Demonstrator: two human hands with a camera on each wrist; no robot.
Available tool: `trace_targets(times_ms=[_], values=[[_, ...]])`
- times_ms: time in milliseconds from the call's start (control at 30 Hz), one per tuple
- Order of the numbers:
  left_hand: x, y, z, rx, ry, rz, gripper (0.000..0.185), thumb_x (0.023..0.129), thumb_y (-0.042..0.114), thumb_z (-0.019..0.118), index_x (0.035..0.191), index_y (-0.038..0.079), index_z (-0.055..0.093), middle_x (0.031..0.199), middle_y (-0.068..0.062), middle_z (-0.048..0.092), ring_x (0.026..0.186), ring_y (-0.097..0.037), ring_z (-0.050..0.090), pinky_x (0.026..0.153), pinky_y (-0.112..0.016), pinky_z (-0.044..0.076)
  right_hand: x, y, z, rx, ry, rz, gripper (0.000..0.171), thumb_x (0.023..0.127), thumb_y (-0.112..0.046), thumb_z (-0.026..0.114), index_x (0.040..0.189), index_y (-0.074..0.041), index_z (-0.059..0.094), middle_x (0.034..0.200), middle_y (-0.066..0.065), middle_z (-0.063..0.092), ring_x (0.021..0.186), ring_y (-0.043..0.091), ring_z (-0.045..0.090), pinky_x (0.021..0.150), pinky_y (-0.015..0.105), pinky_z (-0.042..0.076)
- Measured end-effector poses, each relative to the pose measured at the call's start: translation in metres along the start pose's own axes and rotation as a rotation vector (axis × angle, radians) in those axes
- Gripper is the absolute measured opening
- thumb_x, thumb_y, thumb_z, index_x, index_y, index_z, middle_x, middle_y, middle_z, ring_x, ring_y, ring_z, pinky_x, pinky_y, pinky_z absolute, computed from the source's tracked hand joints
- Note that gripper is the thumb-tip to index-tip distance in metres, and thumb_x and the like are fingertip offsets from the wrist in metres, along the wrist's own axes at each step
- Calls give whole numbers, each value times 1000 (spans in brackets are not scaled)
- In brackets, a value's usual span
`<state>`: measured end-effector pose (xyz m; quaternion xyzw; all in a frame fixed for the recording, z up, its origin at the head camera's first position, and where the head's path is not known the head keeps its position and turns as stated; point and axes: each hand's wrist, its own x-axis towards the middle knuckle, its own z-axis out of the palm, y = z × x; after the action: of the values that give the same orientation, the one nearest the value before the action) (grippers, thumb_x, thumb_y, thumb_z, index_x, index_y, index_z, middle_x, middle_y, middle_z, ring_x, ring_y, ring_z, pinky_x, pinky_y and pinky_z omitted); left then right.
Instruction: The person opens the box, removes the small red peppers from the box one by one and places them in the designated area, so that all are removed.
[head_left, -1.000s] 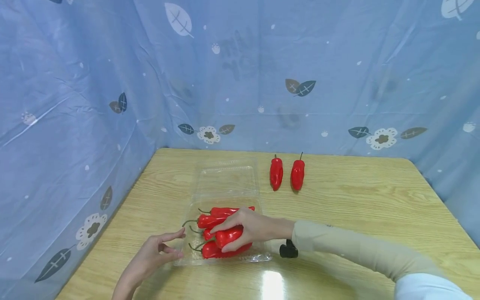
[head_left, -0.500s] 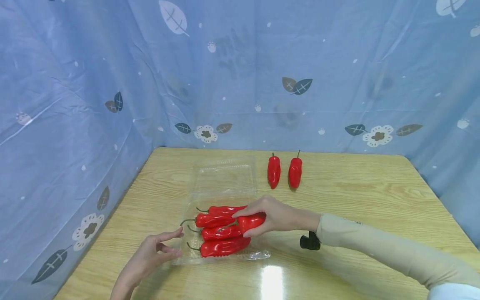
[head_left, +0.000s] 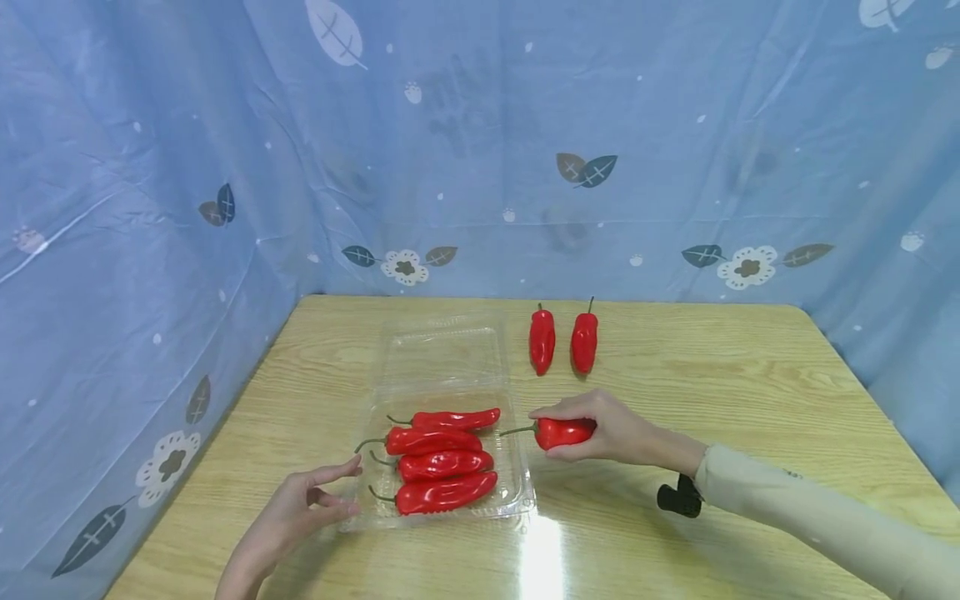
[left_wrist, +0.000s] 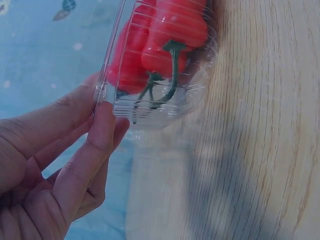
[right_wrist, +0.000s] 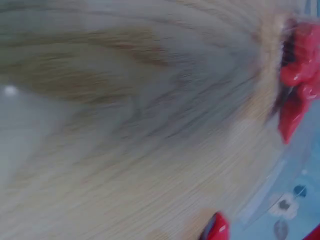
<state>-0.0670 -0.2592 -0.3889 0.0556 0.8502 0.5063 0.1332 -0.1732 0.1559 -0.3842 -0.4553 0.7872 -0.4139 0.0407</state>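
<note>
A clear plastic clamshell box [head_left: 513, 483] lies with its lid folded back on the table, holding several red peppers [head_left: 442, 465] side by side, stems to the left. My left hand [head_left: 292, 508] pinches the box's left rim between thumb and fingers; the left wrist view shows the fingertips at the box lip [left_wrist: 102, 92]. To the right of the box, my right hand [head_left: 626, 433] grips another red pepper [head_left: 561, 433], its green stem pointing left toward the box wall. The right wrist view is blurred and does not show this hand.
Two more red peppers, one on the left [head_left: 542, 342] and one on the right [head_left: 584, 342], lie at the back of the wooden table [head_left: 712, 392], stems away from me. A blue patterned curtain [head_left: 450, 150] hangs behind the table and along its left side.
My right hand has moved right with its pepper, from above the peppers in the box to beyond the box's right wall. My left hand stays at the left rim.
</note>
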Motion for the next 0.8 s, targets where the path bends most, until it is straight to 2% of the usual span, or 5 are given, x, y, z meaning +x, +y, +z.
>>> trace_targets(times_ms=[200,467,700,800], values=[[-1,0,0,-8,-4,-8,63,83,9,74,136,-10,45,132,-30,51,79,-10,66,69,-24,52,-21,12,-17,-88,69,69,45,80,-15,79,122,-9,66,108,5,70,93,15,65,69,25,55],[-1,0,0,2,-7,-8,64,82,9,74,136,-10,45,131,-30,51,78,-9,66,67,-24,52,-39,26,-36,-233,243,123,45,76,-2,70,121,1,63,100,6,67,79,13,59,58,24,52],[-1,0,0,17,-5,-2,64,83,10,74,136,-10,45,131,-29,52,78,-9,66,67,-24,52,-43,29,-47,-291,448,323,45,83,-7,67,127,0,60,106,19,66,80,25,62,59,24,51],[0,0,0,18,-7,2,64,82,10,74,136,-10,45,131,-29,52,78,-9,66,67,-24,52,-44,30,-49,-311,521,443,44,85,-11,67,126,4,59,104,23,66,76,29,64,58,25,51]])
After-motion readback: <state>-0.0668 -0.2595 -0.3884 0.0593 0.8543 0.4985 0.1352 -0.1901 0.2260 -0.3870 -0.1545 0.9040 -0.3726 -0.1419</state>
